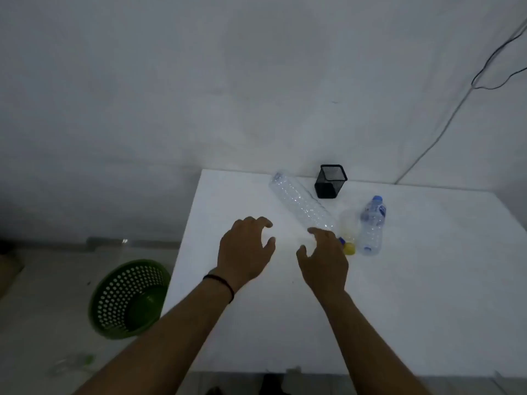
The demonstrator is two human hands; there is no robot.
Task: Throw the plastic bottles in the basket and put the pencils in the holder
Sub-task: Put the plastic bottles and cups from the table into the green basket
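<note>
Both hands empty, fingers loosely spread.
Left hand [245, 246] and right hand [323, 258] hover palm-down over white table [413, 295]; right fingertips near long clear bottle [302, 205].

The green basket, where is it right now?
In the head view the green basket sits on the floor, left of the white table.

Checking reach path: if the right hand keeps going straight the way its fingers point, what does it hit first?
Probably the long clear bottle lying on the table; the right hand has fingertips already near its lower end. Depth is unclear, so it may pass above.
</note>
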